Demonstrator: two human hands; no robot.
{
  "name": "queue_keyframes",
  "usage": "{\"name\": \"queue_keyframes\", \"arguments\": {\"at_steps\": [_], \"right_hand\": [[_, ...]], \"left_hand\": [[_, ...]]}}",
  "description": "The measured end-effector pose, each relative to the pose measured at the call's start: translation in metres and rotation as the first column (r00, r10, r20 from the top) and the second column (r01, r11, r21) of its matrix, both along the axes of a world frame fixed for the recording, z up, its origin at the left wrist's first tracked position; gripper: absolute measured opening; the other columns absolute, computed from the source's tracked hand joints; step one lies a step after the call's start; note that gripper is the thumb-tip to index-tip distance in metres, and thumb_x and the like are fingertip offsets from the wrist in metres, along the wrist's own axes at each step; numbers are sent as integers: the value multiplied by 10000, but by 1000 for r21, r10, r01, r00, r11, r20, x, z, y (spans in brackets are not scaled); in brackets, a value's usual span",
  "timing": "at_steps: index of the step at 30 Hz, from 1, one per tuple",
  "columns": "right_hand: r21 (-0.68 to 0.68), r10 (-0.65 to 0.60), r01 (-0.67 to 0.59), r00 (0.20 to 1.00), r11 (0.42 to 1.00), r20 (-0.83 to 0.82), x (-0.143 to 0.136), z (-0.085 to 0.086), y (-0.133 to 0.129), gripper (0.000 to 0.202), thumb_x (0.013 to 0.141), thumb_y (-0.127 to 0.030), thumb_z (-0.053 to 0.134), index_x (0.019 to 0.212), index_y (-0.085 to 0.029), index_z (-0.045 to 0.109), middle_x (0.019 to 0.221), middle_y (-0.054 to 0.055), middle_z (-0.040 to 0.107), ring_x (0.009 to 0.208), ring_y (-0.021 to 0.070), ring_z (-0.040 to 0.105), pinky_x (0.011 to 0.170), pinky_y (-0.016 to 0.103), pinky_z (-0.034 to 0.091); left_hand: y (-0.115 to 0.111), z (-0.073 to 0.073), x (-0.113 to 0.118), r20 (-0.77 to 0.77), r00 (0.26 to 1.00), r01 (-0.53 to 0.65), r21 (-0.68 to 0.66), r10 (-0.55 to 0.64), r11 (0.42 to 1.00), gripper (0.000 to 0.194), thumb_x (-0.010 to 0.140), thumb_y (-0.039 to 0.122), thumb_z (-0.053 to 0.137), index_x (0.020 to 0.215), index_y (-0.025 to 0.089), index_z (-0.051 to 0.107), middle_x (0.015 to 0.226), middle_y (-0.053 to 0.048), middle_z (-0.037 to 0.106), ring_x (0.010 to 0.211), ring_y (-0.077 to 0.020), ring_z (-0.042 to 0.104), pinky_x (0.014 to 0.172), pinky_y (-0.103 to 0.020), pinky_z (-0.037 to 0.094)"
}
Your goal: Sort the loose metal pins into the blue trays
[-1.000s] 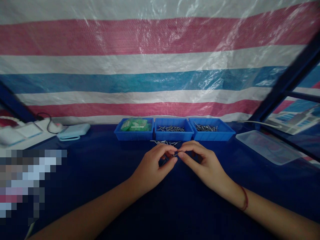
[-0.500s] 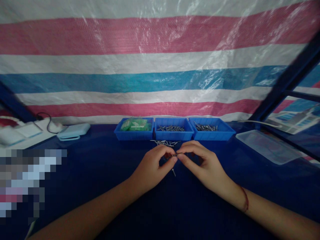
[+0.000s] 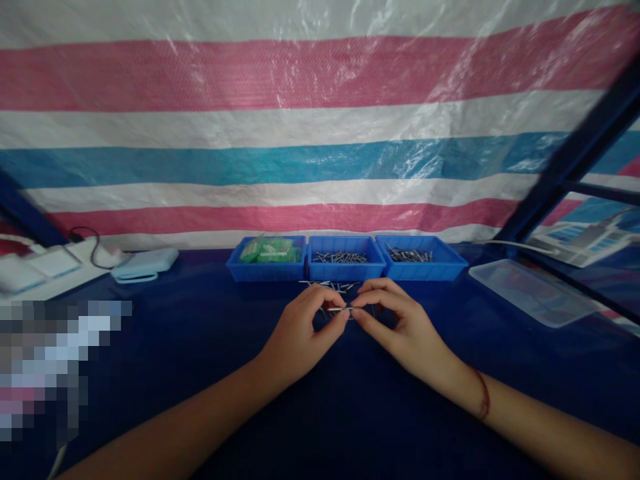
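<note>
Head: left hand (image 3: 299,325) and right hand (image 3: 406,327) pinch a slim silver metal pin (image 3: 335,309) between fingertips (right end blurry), over the dark-blue tabletop (image 3: 350,413). Pin poking below left hand half a second ago no longer shows; work now seems centred fingertip to fingertip.

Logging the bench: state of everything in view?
Left hand: pinching slim metal piece
Right hand: pinching the same piece
Left bin: holding green items
Middle bin: holding metal pieces
Right bin: holding metal pieces
Loose metal pieces: lying before middle bin
Clear plastic piece: lying flat
Light-blue item: lying down
Right-wrist bracelet: worn
</note>
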State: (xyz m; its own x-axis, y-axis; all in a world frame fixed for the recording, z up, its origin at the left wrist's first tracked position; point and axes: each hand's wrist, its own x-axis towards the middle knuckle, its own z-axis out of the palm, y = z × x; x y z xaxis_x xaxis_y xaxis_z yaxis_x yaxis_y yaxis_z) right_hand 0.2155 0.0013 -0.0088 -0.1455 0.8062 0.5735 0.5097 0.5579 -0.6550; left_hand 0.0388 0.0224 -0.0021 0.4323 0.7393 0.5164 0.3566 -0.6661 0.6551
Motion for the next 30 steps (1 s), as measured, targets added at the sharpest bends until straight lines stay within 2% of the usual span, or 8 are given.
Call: {"name": "queue_keyframes", "arguments": {"at_steps": [5,10,16,20,22,24,27,30], "right_hand": [[16,31,-32,998,999,61,1,2,-1,104,829,-221,571,861,-239,668,950,50,580,922,180,577,803,358,495],[150,-187,172,978,974,88,21,11,14,115,843,-233,544,839,-203,655,929,68,597,920,193,574,828,364,462],[250,-608,572,788,781,98,70,20,44,158,799,-299,552,749,-194,658,845,71,634,857,238,580,798,400,438],[223,-736,702,658,677,162,90,18,52,216,790,-348,531,799,-184,671,867,108,624,909,295,546,805,478,397],[237,-725,686,665,688,179,89,17,51,233,796,-348,520,846,-170,663,879,125,617,926,311,529,813,506,376],[238,-652,609,729,757,209,79,16,47,215,812,-319,510,844,-161,652,865,120,627,899,286,542,808,475,392],[194,-419,375,855,907,306,53,17,33,186,845,-299,503,770,-191,635,787,45,652,771,189,581,749,344,445],[136,-158,115,915,984,370,28,19,15,164,860,-287,514,780,-197,626,780,17,656,746,156,578,740,313,442]], "left_hand": [[0,-1,-1,-33,999,1,-15,-2,1000,72,855,218,535,918,185,541,855,-12,593,788,-138,563,730,-272,437],[1,-6,2,-272,961,-39,61,54,997,283,849,262,547,1122,194,519,1026,-69,588,990,-226,526,860,-413,410],[-1,-9,4,-475,876,-21,137,84,990,180,839,291,571,1003,241,624,1094,-52,562,1050,-266,481,842,-452,402],[-2,-8,4,-490,868,-11,144,81,990,110,871,248,528,878,223,635,1060,-41,564,1008,-245,491,815,-423,407],[-1,-8,4,-497,864,-12,149,85,989,142,894,238,488,853,202,619,1033,-47,565,979,-236,497,803,-411,409],[-1,-8,5,-496,863,-22,159,99,987,161,912,231,454,856,187,598,1001,-50,569,961,-232,502,794,-403,407],[-2,-7,5,-461,880,-45,157,113,987,158,932,211,409,893,178,558,942,-38,591,921,-215,526,786,-392,402],[-2,-6,4,-386,916,-55,140,106,989,129,935,191,406,902,177,530,899,-23,610,874,-192,555,773,-372,402]]}}
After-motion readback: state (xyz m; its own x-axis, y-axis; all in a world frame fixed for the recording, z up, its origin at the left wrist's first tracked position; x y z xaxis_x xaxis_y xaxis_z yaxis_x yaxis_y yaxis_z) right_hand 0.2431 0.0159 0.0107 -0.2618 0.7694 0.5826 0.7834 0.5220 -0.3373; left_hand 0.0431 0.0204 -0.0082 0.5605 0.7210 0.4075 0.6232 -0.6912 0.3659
